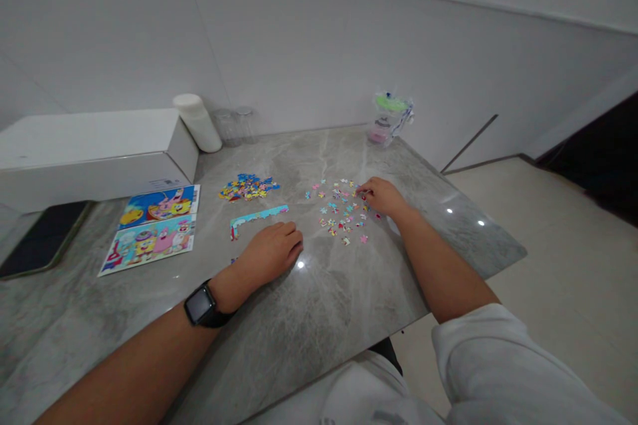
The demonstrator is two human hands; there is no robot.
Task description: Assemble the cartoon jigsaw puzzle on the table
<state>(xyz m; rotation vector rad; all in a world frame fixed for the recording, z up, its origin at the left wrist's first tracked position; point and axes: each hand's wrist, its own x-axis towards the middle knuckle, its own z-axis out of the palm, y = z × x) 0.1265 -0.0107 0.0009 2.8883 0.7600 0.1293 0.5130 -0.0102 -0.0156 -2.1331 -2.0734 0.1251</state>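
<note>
Loose jigsaw puzzle pieces (335, 206) lie spread on the grey marbled table, to the right of the middle. At their right edge, my right hand (383, 196) is closed in a pinch on a puzzle piece, mostly covered by the fingertips. My left hand (272, 249) rests palm down on the table, fingers together and curled; whatever is under them is hidden. Just beyond it lies a joined strip of puzzle (259, 215), light blue, with a short corner turning toward me at its left end. A denser pile of blue and yellow pieces (249, 187) sits behind the strip.
A cartoon picture sheet (154, 229) lies at left, beside a dark phone (42, 239). Behind them are a white box (94, 153), a leaning white bottle (198, 123) and clear cups (236, 126). A plastic bag (389, 121) stands near the wall. The table edge runs along the right.
</note>
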